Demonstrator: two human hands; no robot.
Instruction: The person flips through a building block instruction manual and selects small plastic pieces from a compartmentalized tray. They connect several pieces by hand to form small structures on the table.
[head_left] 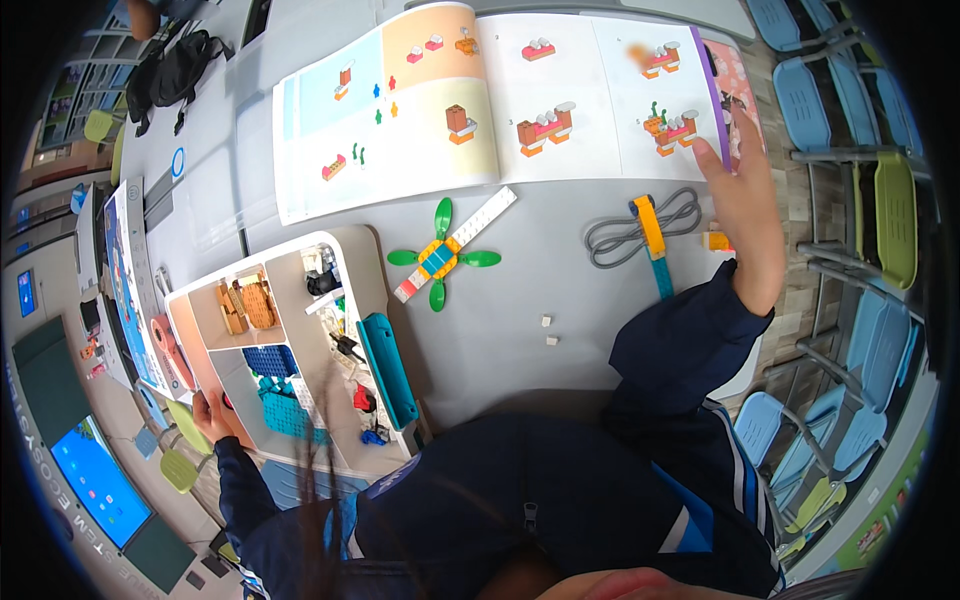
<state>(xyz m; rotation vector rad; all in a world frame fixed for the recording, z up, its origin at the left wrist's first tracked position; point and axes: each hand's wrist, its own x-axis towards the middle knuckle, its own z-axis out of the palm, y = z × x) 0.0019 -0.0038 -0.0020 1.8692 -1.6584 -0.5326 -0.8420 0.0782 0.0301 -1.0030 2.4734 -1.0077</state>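
My right hand (pixel 748 215) reaches over the right edge of an open picture instruction booklet (pixel 560 155), thumb and fingers apart, touching its outer page edge. At the left, my left hand (pixel 212 418) has its fingers curled at the outer edge of a white sorting tray (pixel 355 250) full of building bricks. Between booklet and tray lies a brick-built piece with green blades (pixel 438 262) and a long white beam. Near my right forearm are a coiled grey cable (pixel 610 245) and a yellow and teal strip of bricks (pixel 652 235).
Two small pale bricks (pixel 547 322) lie on the grey table (pixel 480 350). A teal long brick (pixel 387 370) rests on the tray's right side. Beyond the table are a black backpack (pixel 170 75), stacked blue chairs (pixel 800 100) at the right and a lit screen (pixel 100 485).
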